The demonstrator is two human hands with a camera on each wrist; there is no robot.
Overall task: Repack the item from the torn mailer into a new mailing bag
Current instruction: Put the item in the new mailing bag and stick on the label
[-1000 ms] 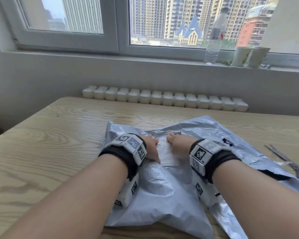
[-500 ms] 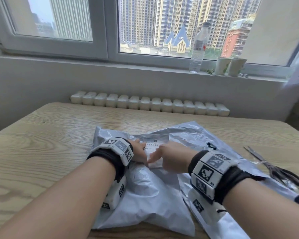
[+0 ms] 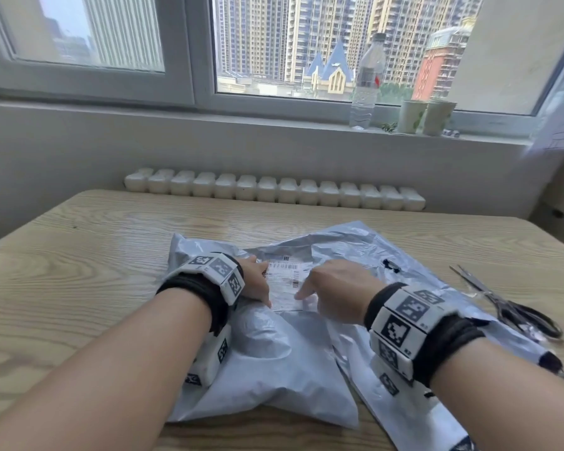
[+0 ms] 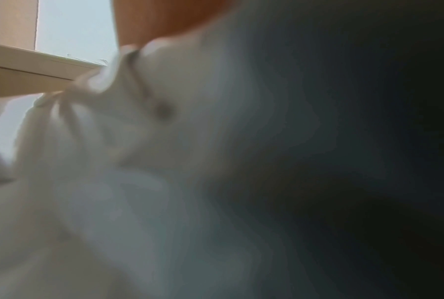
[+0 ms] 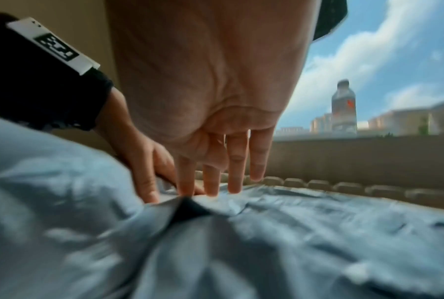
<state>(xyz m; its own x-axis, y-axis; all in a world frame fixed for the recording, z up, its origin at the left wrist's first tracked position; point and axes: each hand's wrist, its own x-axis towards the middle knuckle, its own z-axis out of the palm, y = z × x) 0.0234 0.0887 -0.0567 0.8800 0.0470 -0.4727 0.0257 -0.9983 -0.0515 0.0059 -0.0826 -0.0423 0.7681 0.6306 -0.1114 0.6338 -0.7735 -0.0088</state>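
- Head view: a filled grey bag [image 3: 267, 359] lies on the wooden counter [image 3: 79, 271], on top of a second, flatter grey mailer [image 3: 365, 245] spread out to the right. A white label [image 3: 285, 284] sits on the bag's far end. The left hand [image 3: 256, 281] rests flat on the label's left edge, fingers straight and together. The right hand [image 3: 334, 288] lies at the label's right edge, thumb pointing toward the left hand. Scissors [image 3: 508, 305] lie on the counter to the right, beside the mailer. A bottle [image 3: 367, 83] and two cups [image 3: 425, 116] stand on the sill.
- Left wrist view: blurred and mostly dark; pale crumpled plastic fills the frame and the fingers cannot be made out.
- Right wrist view: the right hand [image 5: 215, 101] reaches down, its fingers [image 5: 237, 163] straight and slightly spread, tips touching the grey plastic. The left hand [image 5: 144, 170] presses flat just beside them. The bottle [image 5: 343, 107] stands behind.
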